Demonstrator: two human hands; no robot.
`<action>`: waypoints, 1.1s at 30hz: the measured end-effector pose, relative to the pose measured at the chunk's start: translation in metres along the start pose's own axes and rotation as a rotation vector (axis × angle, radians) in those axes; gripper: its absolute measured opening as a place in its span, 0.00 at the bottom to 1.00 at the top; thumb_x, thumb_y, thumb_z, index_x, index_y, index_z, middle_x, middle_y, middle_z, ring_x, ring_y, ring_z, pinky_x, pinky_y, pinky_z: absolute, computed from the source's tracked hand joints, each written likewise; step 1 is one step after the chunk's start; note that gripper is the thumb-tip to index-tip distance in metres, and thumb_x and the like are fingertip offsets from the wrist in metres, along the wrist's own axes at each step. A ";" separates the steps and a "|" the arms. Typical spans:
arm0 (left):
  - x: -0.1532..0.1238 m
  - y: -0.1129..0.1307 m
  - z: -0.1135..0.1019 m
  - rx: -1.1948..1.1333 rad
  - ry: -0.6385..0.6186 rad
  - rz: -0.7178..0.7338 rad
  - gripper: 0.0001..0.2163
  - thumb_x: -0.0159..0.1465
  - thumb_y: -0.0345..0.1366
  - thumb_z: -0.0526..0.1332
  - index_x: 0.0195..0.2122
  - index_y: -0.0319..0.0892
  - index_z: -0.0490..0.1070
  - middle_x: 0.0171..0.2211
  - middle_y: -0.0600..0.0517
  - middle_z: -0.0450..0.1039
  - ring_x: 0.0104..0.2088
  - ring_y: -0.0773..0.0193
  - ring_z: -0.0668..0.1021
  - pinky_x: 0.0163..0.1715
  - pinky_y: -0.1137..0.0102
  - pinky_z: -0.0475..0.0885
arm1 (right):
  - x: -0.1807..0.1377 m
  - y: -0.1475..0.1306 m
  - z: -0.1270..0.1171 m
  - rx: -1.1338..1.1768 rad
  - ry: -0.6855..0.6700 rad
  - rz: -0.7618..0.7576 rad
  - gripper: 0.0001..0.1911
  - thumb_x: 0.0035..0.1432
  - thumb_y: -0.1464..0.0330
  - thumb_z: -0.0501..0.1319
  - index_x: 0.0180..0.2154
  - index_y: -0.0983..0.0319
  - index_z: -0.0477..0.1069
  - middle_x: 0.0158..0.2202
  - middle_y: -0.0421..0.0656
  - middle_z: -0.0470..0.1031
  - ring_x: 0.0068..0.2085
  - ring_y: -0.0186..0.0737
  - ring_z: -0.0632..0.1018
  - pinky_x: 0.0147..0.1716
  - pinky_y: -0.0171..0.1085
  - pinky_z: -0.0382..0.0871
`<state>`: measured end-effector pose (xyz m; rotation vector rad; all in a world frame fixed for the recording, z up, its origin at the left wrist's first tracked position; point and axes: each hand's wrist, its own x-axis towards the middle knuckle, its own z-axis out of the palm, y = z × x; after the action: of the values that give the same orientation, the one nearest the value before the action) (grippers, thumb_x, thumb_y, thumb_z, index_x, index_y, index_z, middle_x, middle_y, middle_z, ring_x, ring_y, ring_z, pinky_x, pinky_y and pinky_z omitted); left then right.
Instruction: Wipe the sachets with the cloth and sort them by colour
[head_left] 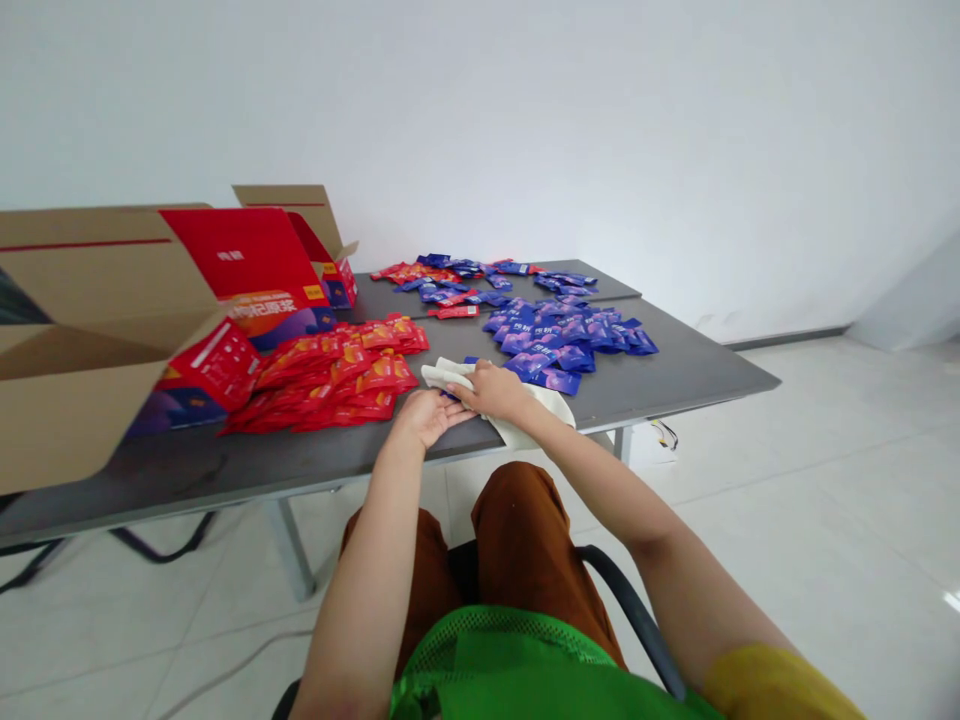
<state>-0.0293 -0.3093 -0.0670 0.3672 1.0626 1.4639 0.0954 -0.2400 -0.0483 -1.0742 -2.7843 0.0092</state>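
Note:
A cream cloth bag [541, 408] lies flat at the near edge of the grey table [675, 372]. My right hand [491, 389] rests on it with fingers curled over the bag's mouth, where a blue sachet [453, 396] shows. My left hand [427, 415] meets it from the left, fingers bent against the same opening. A pile of red sachets [330, 375] lies just left of my hands. A pile of blue sachets [566, 335] lies just beyond and right of them.
A large open cardboard box [82, 340] fills the table's left end, with red printed cartons [251, 275] behind it. More mixed red and blue sachets [465, 280] are spread at the far side. I sit on a chair [630, 610] over a white tiled floor.

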 end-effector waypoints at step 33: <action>0.012 -0.015 0.016 0.356 0.182 0.095 0.09 0.59 0.24 0.56 0.39 0.32 0.72 0.22 0.44 0.75 0.30 0.52 0.82 0.34 0.59 0.79 | 0.012 0.027 -0.003 0.067 -0.064 0.125 0.32 0.66 0.48 0.45 0.45 0.63 0.77 0.45 0.53 0.78 0.45 0.48 0.78 0.41 0.36 0.67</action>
<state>-0.0106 -0.2949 -0.0741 0.5493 1.4761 1.4098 0.1054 -0.2122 -0.0455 -1.2499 -2.7461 0.1533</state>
